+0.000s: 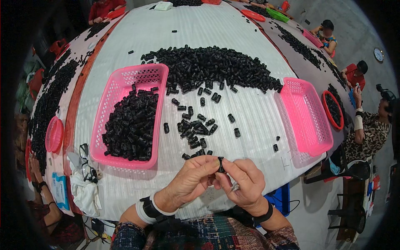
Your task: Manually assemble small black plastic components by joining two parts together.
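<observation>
Between the fingertips of both hands is a small black plastic piece that looks like a cord lock (pixel 221 165), held upright. My left hand (pixel 193 177) pinches it from the left, while my right hand (pixel 246 179) grips it from the other side. A small silvery bit shows by the right hand's curled fingers; its kind is unclear. Just beyond the hands lies a loose cluster of similar black pieces (pixel 198 129). Farther off, a large heap of them (pixel 212 66) spreads across the table. To the left stands a pink basket (pixel 96 137) partly filled with the same pieces.
A pink basket (pixel 318 148) with nothing visible inside stands on the right. Eyeglasses (pixel 88 171) and a white cloth (pixel 85 193) lie at the left edge, near a blue-and-white packet (pixel 60 191). Other people sit around the white-covered table (pixel 133 187) and neighbouring tables.
</observation>
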